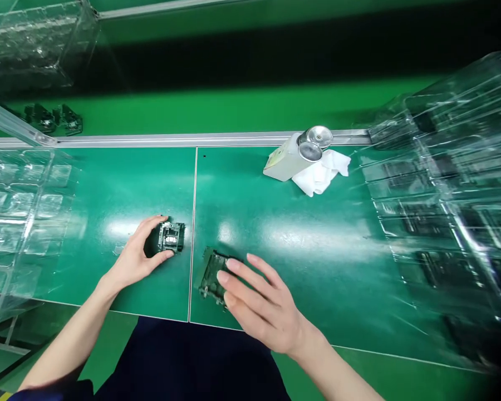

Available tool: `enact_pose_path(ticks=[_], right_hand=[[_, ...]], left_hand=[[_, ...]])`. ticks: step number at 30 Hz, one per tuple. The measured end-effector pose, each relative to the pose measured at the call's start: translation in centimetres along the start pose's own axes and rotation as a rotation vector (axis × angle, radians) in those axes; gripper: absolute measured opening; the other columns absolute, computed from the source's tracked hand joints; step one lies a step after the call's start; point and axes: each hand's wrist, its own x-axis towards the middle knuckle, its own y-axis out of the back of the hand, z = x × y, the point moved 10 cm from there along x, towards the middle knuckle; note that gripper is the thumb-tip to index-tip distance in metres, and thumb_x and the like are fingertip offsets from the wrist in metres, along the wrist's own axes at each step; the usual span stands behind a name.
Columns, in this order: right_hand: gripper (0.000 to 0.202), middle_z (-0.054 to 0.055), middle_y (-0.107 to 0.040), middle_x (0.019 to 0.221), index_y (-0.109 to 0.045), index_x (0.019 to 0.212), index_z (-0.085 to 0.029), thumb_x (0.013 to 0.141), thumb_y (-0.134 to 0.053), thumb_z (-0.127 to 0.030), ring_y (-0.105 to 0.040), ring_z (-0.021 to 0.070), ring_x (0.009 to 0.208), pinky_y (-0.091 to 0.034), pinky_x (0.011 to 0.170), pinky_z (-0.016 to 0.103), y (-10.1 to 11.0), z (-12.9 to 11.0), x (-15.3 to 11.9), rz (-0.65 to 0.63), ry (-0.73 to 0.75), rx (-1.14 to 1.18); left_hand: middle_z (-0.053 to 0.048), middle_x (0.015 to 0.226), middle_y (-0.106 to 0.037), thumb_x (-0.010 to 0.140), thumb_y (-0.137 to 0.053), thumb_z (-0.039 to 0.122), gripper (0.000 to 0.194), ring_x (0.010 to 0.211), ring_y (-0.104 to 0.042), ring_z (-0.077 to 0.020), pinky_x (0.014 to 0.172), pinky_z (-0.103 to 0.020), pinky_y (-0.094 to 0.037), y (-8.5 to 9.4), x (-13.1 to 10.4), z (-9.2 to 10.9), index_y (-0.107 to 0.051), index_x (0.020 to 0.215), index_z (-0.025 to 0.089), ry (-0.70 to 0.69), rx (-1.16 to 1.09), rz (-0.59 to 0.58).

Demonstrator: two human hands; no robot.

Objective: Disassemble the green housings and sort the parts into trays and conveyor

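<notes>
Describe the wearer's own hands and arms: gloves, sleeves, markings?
Left hand and right hand: both ungloved, no jewellery or markings visible. A dark navy fabric sleeve shows on the left side only; no right sleeve in frame.

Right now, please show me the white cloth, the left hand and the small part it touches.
White cloth (316, 179): head view, on its crumpled front.
Left hand (136, 256): head view, on the hand's middle.
Small part (171, 238): head view, on its upper face.
</notes>
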Motion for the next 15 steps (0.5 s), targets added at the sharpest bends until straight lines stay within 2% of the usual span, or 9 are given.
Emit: enact_pose_path(ticks=[2, 4, 6, 7, 9, 11, 13, 15], right_hand=[[0.012, -0.003, -0.076, 0.096, -0.061, 0.083, -0.023, 0.083, -0.062, -0.011, -0.058, 0.0172, 0.124, -0.042, 0.114, 0.038, 0.7, -0.9, 0.2, 0.03, 0.072, 0.015], [0.012, -0.007, -0.076, 0.096, -0.062, 0.077, -0.027, 0.083, -0.062, -0.017, -0.057, 0.0142, 0.124, -0.036, 0.117, 0.034, 1.5, -1.6, 0.3, 0.053, 0.125, 0.054], [0.012, -0.011, -0.075, 0.098, -0.064, 0.073, -0.03, 0.081, -0.065, -0.022, -0.058, 0.0118, 0.122, -0.031, 0.119, 0.03, 1.8, -2.2, 0.6, 0.037, 0.175, 0.08], [0.011, -0.013, -0.074, 0.099, -0.065, 0.072, -0.031, 0.08, -0.067, -0.024, -0.06, 0.0099, 0.119, -0.031, 0.118, 0.026, 1.9, -2.4, 0.8, 0.015, 0.204, 0.113], [0.011, -0.016, -0.074, 0.099, -0.067, 0.075, -0.035, 0.077, -0.073, -0.026, -0.066, 0.0065, 0.106, -0.041, 0.108, 0.018, 1.3, -2.0, 1.7, -0.083, 0.189, 0.303], [0.018, -0.018, -0.074, 0.092, -0.068, 0.08, -0.04, 0.071, -0.079, -0.028, -0.072, 0.007, 0.085, -0.054, 0.089, 0.017, -0.4, -0.2, 2.6, -0.243, -0.012, 0.635], [0.026, -0.017, -0.074, 0.08, -0.068, 0.081, -0.043, 0.064, -0.084, -0.031, -0.072, 0.0108, 0.065, -0.061, 0.069, 0.022, -3.1, 1.7, 2.5, -0.428, -0.312, 0.912], [0.028, -0.016, -0.072, 0.07, -0.068, 0.076, -0.042, 0.057, -0.088, -0.034, -0.069, 0.0129, 0.056, -0.061, 0.058, 0.024, -4.5, 2.9, 2.0, -0.518, -0.505, 1.001]], left_hand=[[-0.014, 0.148, -0.045, 0.079, -0.072, 0.038, 0.076, 0.139, -0.04, -0.0324, 0.113, -0.055, -0.036, 0.5, -0.6, 0.2, -0.036, 0.145, 0.026, 0.03, -0.027, 0.0], [-0.012, 0.149, -0.045, 0.08, -0.072, 0.029, 0.075, 0.141, -0.037, -0.0302, 0.117, -0.052, -0.033, 2.0, -1.3, 2.3, -0.037, 0.146, 0.027, -0.065, -0.122, 0.097], [-0.009, 0.141, -0.055, 0.083, -0.066, 0.017, 0.062, 0.138, -0.044, -0.0268, 0.117, -0.048, -0.035, 3.2, -2.0, 5.1, -0.047, 0.141, 0.028, -0.175, -0.309, 0.168], [-0.008, 0.135, -0.06, 0.084, -0.063, 0.014, 0.054, 0.133, -0.049, -0.0258, 0.115, -0.046, -0.038, 3.3, -2.1, 6.2, -0.053, 0.136, 0.027, -0.189, -0.422, 0.153], [-0.011, 0.126, -0.066, 0.085, -0.06, 0.011, 0.042, 0.125, -0.058, -0.0268, 0.11, -0.045, -0.044, 2.4, -1.9, 7.6, -0.064, 0.125, 0.023, -0.115, -0.632, 0.043], [-0.014, 0.124, -0.067, 0.082, -0.062, 0.011, 0.036, 0.121, -0.06, -0.0298, 0.107, -0.046, -0.045, 0.9, -1.6, 8.6, -0.069, 0.116, 0.019, 0.001, -0.781, -0.091], [-0.016, 0.126, -0.065, 0.079, -0.065, 0.009, 0.037, 0.121, -0.06, -0.032, 0.106, -0.047, -0.045, -0.3, -1.5, 9.3, -0.071, 0.114, 0.018, 0.07, -0.875, -0.194], [-0.017, 0.129, -0.063, 0.077, -0.065, 0.007, 0.04, 0.118, -0.062, -0.033, 0.101, -0.046, -0.049, -1.3, -1.7, 9.7, -0.071, 0.114, 0.018, 0.101, -0.94, -0.283]])
